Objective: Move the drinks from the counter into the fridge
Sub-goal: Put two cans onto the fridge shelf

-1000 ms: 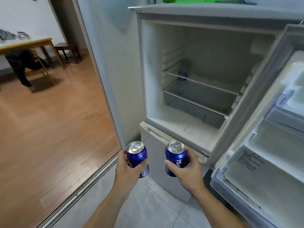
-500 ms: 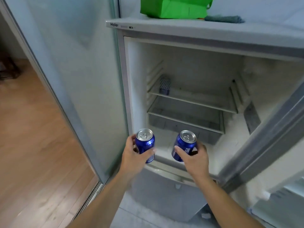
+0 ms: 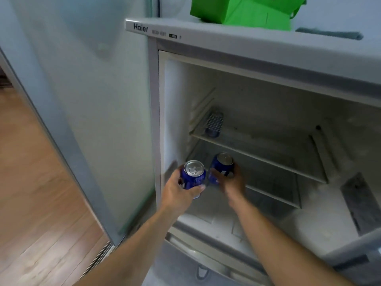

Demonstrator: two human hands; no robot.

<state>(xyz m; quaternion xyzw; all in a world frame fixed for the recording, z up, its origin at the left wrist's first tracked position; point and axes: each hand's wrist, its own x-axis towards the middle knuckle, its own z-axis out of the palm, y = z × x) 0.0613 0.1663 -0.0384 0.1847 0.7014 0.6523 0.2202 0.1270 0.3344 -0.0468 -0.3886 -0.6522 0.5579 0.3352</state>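
"Haier" on fridge (image 3: 226, 36) top trim

Two cans (image 3: 208, 174) side by side inside fridge (image 3: 247, 50), bag (image 3: 243, 11) on top

Soft, even daylight; fridge interior (image 3: 257, 112) dimmer and shadowed. Slight motion blur throughout, wide-angle bending at edges.

Two glossy blue metal cans, left can (image 3: 192, 176) and right can (image 3: 221, 169), have bare silvery tops. The fridge (image 3: 237, 38) has a smooth, matt grey shell and a white plastic lining that looks dull and frosted. Its shelves (image 3: 257, 155) appear translucent. A green bag (image 3: 243, 11) looks like matt fabric. The floor (image 3: 35, 193) is satin-finished wood.
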